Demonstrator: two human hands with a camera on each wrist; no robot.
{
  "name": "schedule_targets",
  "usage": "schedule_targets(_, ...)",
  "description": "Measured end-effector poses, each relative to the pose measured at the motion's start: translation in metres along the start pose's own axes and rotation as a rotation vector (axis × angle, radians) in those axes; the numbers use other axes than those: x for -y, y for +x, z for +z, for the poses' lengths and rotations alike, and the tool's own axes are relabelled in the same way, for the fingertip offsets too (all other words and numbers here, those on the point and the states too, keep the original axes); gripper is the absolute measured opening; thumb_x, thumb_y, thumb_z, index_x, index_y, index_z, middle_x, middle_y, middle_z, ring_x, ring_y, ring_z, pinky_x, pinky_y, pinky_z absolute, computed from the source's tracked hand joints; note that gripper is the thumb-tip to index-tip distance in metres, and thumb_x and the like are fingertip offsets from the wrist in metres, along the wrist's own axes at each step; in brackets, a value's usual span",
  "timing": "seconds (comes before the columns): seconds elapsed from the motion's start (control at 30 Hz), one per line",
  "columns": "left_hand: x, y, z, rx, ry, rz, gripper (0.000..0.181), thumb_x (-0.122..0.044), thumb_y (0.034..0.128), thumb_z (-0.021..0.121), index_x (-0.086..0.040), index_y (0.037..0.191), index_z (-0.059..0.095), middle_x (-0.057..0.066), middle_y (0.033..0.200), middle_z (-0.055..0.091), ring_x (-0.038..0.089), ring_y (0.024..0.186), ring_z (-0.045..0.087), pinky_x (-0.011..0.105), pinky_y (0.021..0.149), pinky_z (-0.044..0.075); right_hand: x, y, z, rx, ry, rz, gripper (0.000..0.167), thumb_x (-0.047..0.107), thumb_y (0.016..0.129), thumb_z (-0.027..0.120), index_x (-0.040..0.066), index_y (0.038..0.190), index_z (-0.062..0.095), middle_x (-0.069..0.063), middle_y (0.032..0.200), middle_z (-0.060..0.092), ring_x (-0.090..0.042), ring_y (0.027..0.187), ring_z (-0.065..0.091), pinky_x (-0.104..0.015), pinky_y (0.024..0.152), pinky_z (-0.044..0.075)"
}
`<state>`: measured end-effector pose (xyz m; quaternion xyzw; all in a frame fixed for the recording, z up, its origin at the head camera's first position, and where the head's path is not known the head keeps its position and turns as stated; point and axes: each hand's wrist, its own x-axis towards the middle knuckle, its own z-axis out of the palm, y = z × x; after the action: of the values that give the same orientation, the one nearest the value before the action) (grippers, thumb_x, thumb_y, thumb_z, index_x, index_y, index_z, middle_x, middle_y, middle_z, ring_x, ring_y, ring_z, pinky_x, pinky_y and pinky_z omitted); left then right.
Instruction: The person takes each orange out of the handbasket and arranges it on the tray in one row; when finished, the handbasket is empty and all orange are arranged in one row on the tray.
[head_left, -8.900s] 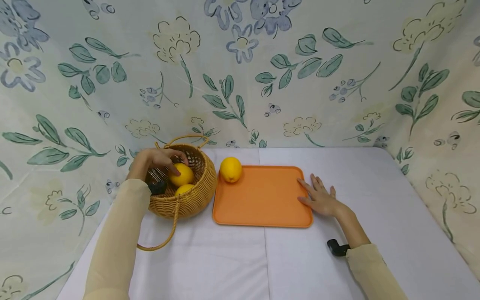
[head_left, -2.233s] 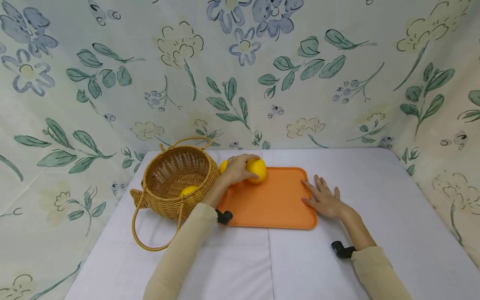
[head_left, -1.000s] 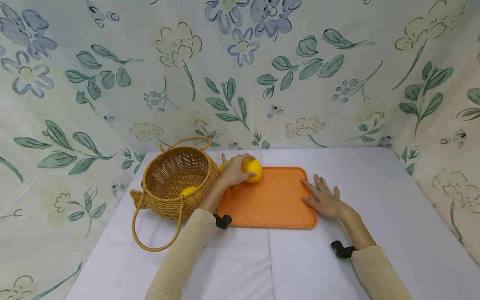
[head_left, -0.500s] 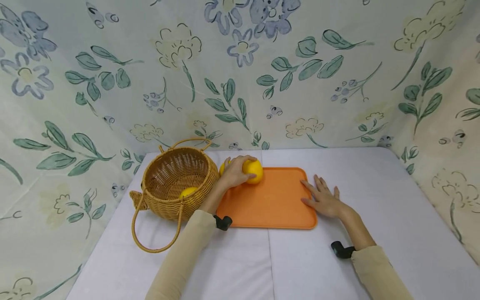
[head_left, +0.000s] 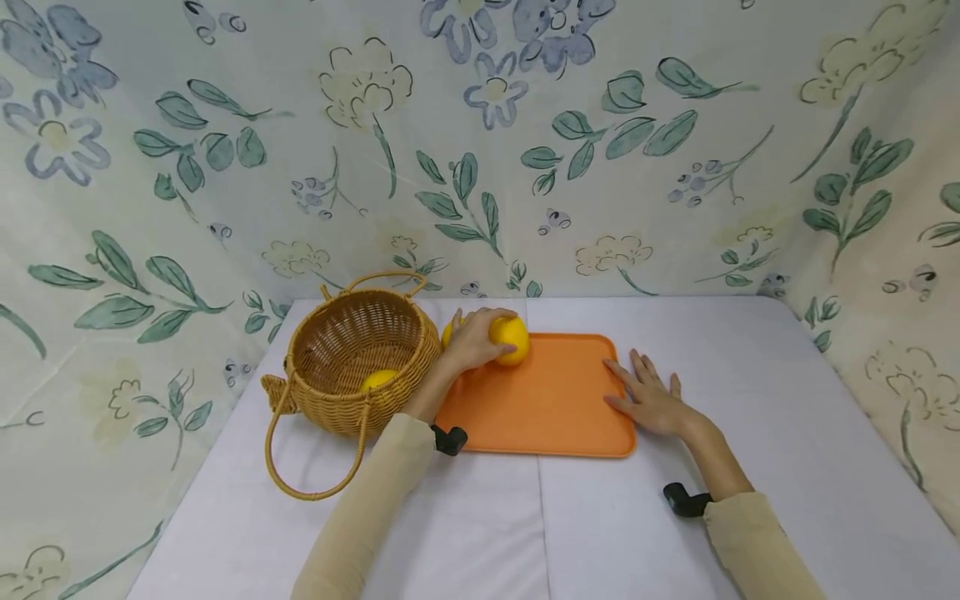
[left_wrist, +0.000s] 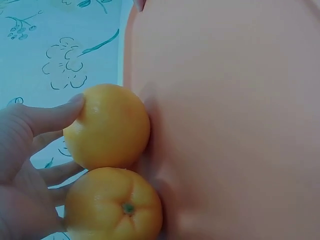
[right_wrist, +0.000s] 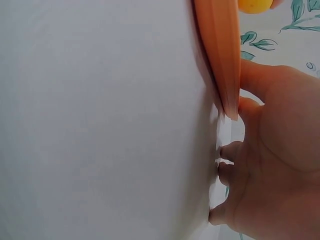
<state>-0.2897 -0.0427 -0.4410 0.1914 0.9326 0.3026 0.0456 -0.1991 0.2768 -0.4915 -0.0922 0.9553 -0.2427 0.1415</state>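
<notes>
My left hand (head_left: 474, 340) grips a yellow orange (head_left: 512, 340) between thumb and fingers at the back left of the orange tray (head_left: 547, 400). In the left wrist view, that orange (left_wrist: 112, 125) touches a second orange (left_wrist: 117, 205), which shows a green stem spot; both are on the tray. From the head, my left hand mostly hides the second orange (head_left: 447, 333). My right hand (head_left: 651, 400) rests at the tray's right edge with its fingers spread. The right wrist view shows its thumb and a finger touching the tray's rim (right_wrist: 220, 55).
A wicker basket (head_left: 322, 408) stands against the tray's left side, with one more orange (head_left: 378, 380) inside. Its front handle (head_left: 315, 497) hangs down onto the white tablecloth (head_left: 480, 517). A floral curtain (head_left: 525, 167) rises behind the table.
Earlier, my left hand held an orange inside the basket; it then carried it onto the tray beside the other. Over the last second it shifted slightly left, then stayed. My right hand has stayed put.
</notes>
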Motion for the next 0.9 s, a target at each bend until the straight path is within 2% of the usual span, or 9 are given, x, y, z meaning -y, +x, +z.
schedule_targets(0.13, -0.009, 0.0, -0.006, 0.012, 0.012, 0.015, 0.057, -0.026, 0.0914, 0.081, -0.022, 0.144, 0.061, 0.01, 0.154, 0.054, 0.036, 0.146, 0.045, 0.071, 0.124, -0.006, -0.003, -0.001, -0.001, 0.0, 0.008, -0.002, 0.075, 0.047, 0.105, 0.054, 0.01, 0.163, 0.025, -0.037, 0.168, -0.006, -0.058, 0.154, -0.008, -0.084, 0.109, -0.016)
schedule_targets(0.23, -0.018, -0.004, -0.021, 0.013, -0.012, 0.049, 0.056, -0.024, 0.0926, 0.08, -0.02, 0.145, 0.06, 0.012, 0.157, 0.05, 0.038, 0.148, 0.042, 0.075, 0.122, -0.004, -0.004, -0.001, -0.001, -0.001, 0.015, -0.007, 0.076, 0.048, 0.104, 0.054, 0.011, 0.163, 0.025, -0.037, 0.167, -0.005, -0.058, 0.154, -0.008, -0.084, 0.109, -0.015)
schedule_targets(0.33, -0.027, -0.012, -0.047, 0.023, -0.059, 0.092, 0.053, -0.022, 0.0949, 0.077, -0.016, 0.145, 0.06, 0.011, 0.157, 0.05, 0.035, 0.15, 0.04, 0.072, 0.125, 0.004, -0.003, 0.0, 0.0, -0.004, 0.009, -0.003, 0.076, 0.049, 0.104, 0.054, 0.011, 0.164, 0.025, -0.036, 0.168, -0.005, -0.058, 0.154, -0.007, -0.084, 0.11, -0.015)
schedule_targets(0.43, -0.033, -0.02, -0.079, 0.036, -0.109, 0.124, 0.05, -0.023, 0.0973, 0.074, -0.011, 0.144, 0.06, 0.012, 0.156, 0.05, 0.034, 0.149, 0.041, 0.062, 0.127, 0.02, -0.004, 0.002, 0.0, -0.005, 0.005, -0.001, 0.076, 0.051, 0.104, 0.053, 0.012, 0.164, 0.025, -0.036, 0.168, -0.005, -0.058, 0.154, -0.007, -0.084, 0.11, -0.016)
schedule_targets(0.53, -0.034, -0.028, -0.112, 0.042, -0.135, 0.135, 0.047, -0.023, 0.0987, 0.072, -0.008, 0.142, 0.061, 0.013, 0.155, 0.051, 0.036, 0.147, 0.043, 0.056, 0.122, 0.035, -0.004, 0.001, 0.0, -0.013, 0.023, -0.01, 0.076, 0.05, 0.104, 0.055, 0.012, 0.163, 0.026, -0.036, 0.168, -0.005, -0.058, 0.154, -0.007, -0.083, 0.11, -0.017)
schedule_targets(0.63, -0.026, -0.032, -0.147, 0.064, -0.124, 0.13, 0.043, -0.022, 0.0993, 0.071, -0.008, 0.139, 0.063, 0.013, 0.152, 0.055, 0.037, 0.145, 0.045, 0.055, 0.119, 0.04, -0.005, -0.001, -0.001, -0.024, 0.049, -0.022, 0.077, 0.051, 0.102, 0.056, 0.012, 0.163, 0.028, -0.037, 0.168, -0.004, -0.058, 0.153, -0.007, -0.083, 0.11, -0.017)
schedule_targets(0.7, -0.014, -0.033, -0.17, 0.101, -0.112, 0.144, 0.041, -0.021, 0.0998, 0.07, -0.008, 0.138, 0.064, 0.014, 0.15, 0.057, 0.037, 0.142, 0.048, 0.056, 0.118, 0.04, -0.005, -0.001, -0.001, -0.028, 0.06, -0.031, 0.077, 0.05, 0.102, 0.056, 0.011, 0.162, 0.028, -0.038, 0.167, -0.004, -0.059, 0.153, -0.007, -0.083, 0.109, -0.017)
schedule_targets(0.8, 0.009, -0.034, -0.198, 0.193, -0.107, 0.16, 0.038, -0.018, 0.1006, 0.068, -0.006, 0.137, 0.064, 0.015, 0.145, 0.061, 0.036, 0.137, 0.053, 0.055, 0.116, 0.042, -0.004, 0.0, 0.0, -0.024, 0.046, -0.022, 0.076, 0.049, 0.103, 0.055, 0.012, 0.163, 0.027, -0.036, 0.168, -0.004, -0.058, 0.154, -0.007, -0.083, 0.11, -0.017)
schedule_targets(0.9, 0.036, -0.035, -0.216, 0.295, -0.141, 0.134, 0.037, -0.016, 0.0995, 0.069, -0.007, 0.135, 0.065, 0.014, 0.141, 0.065, 0.036, 0.136, 0.057, 0.053, 0.115, 0.046, -0.003, 0.001, 0.0, -0.016, 0.023, -0.013, 0.075, 0.048, 0.104, 0.054, 0.01, 0.163, 0.026, -0.036, 0.168, -0.004, -0.059, 0.154, -0.007, -0.083, 0.11, -0.017)
